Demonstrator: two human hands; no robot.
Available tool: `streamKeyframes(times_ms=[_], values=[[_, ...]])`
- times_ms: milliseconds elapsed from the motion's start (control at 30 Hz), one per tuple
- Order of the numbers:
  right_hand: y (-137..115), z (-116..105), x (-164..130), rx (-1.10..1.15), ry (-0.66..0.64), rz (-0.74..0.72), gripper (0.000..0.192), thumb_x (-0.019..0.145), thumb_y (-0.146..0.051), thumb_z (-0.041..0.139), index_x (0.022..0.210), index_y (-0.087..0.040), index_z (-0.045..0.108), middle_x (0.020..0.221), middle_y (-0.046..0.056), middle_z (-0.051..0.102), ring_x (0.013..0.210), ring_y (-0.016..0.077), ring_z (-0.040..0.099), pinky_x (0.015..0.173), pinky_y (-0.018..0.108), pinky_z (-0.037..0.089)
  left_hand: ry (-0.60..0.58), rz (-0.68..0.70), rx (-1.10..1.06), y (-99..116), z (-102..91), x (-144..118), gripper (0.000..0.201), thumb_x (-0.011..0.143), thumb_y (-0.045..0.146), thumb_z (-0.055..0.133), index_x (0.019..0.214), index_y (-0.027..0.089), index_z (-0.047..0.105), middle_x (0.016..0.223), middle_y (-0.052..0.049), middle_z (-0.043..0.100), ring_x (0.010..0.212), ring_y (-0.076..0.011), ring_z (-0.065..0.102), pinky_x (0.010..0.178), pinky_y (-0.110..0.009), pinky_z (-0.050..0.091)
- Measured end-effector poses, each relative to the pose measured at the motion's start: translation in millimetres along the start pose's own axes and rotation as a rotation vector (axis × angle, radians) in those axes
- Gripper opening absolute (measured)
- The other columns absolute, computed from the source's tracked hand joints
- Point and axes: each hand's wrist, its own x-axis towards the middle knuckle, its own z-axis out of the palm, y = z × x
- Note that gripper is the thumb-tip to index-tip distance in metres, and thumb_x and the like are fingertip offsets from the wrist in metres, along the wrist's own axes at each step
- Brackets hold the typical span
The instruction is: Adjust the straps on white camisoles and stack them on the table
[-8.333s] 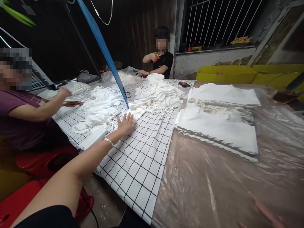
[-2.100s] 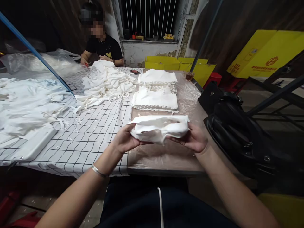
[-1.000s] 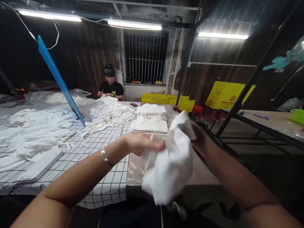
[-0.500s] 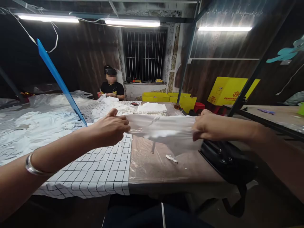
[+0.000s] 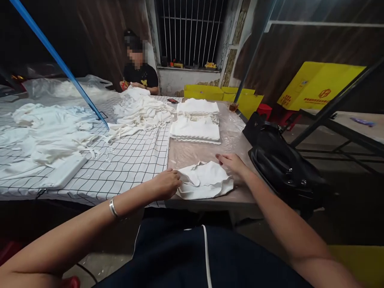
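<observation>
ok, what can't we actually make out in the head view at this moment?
- Left hand: fingertips tucked under the white cloth piece, so the grip is unclear.
- Right hand: motion-blurred at the cloth's far edge; pinching or pressing, cannot tell.
- Black bag: covers the table corner behind it.
- Flat stacks: count too small to read.
- Co-worker's hands: too small.

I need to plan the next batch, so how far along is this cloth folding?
Done: two neat stacks of folded white cloth sit on the plastic-covered table. In hand: the left hand and right hand press one white piece flat. Left: loose white heaps cover the checked cloth.
</observation>
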Motion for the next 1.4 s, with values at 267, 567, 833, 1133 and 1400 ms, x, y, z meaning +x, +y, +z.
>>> streamKeyframes(times_ms=[267,567,833,1133,1400], values=[[-38,43,60,-0.206,-0.139,0.017,0.024,0.063,-0.028,0.078,0.067,-0.018,0.056,0.072,0.001,0.061,0.065,0.0141,0.051,0.059,0.025,0.033,-0.027,-0.002,-0.043,1,1.5,-7,0.013,0.077,0.012,0.055,0.073,0.015,0.067,0.079,-0.011,0.069,0.079,-0.0244,0.060,0.076,-0.035,0.043],[-70,42,2,0.350,-0.320,-0.407,0.026,0.082,-0.043,0.060,0.085,-0.018,0.061,0.078,0.002,0.063,0.072,0.0158,0.059,0.067,0.028,0.046,0.013,0.029,-0.064,-10,-31.6,-2,0.015,0.083,0.016,0.051,0.079,0.015,0.066,0.078,-0.010,0.067,0.081,-0.0231,0.059,0.075,-0.034,0.044],[-62,38,-9,-0.385,-0.360,-0.171,0.036,0.088,-0.038,0.054,0.119,-0.022,0.063,0.104,0.013,0.070,0.095,0.0280,0.063,0.080,0.034,0.041,0.180,0.038,-0.239,-20,-80.9,6,0.009,0.076,0.012,0.054,0.075,0.018,0.060,0.071,-0.005,0.060,0.071,-0.0178,0.054,0.066,-0.028,0.040],[-18,-58,-28,-0.299,-0.379,-0.124,0.040,0.068,-0.057,0.070,0.084,-0.021,0.067,0.079,0.004,0.068,0.085,0.0260,0.062,0.082,0.035,0.040,0.155,-0.307,-0.680,-68,-102.7,-9,0.028,0.084,0.044,0.056,0.085,0.017,0.064,0.070,-0.002,0.059,0.064,-0.0123,0.050,0.057,-0.022,0.035],[-31,-106,-25,0.130,0.006,-0.177,0.060,0.061,-0.075,0.068,0.059,-0.017,0.056,0.060,0.000,0.050,0.060,0.0123,0.043,0.058,0.025,0.033,0.215,-0.345,-0.773,-76,-123.3,-16,0.034,0.082,0.050,0.057,0.081,0.016,0.064,0.073,-0.002,0.061,0.066,-0.0120,0.053,0.058,-0.022,0.040]])
